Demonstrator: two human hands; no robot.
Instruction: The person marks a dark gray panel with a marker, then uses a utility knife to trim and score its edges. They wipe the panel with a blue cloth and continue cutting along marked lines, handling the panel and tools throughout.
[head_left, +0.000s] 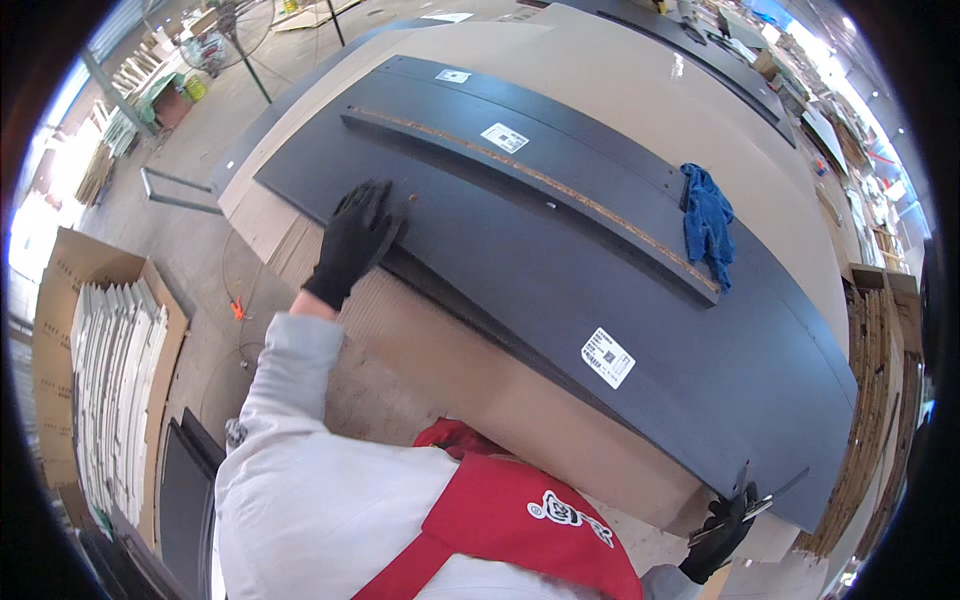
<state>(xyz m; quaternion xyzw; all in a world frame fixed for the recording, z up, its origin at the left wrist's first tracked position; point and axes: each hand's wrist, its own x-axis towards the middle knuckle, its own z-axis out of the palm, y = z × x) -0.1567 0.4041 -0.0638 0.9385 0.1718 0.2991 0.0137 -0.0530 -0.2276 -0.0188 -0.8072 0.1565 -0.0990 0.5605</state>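
Note:
My left hand point(355, 240), in a black glove, lies over the near edge of a large dark grey panel point(480, 260), its fingers stretched out on the top face. Beneath that edge a second dark board point(450, 300) shows as a narrow strip. At the panel's near right corner my right hand point(722, 530), also gloved in black, is closed round a slim metal tool point(760, 507) with a thin pointed end; its exact kind is unclear. A narrow dark strip board point(530, 185) with a raw chipboard edge rests lengthwise on the panel. White labels point(608, 358) are stuck to the dark surface.
A blue cloth point(707, 225) hangs over the strip board's right end. Cardboard sheeting point(620, 75) lies under the panel. At left stands a carton point(95, 260) of upright white strips. Stacked brown sheets point(868, 400) stand at right; more dark panels point(185, 490) lean at lower left.

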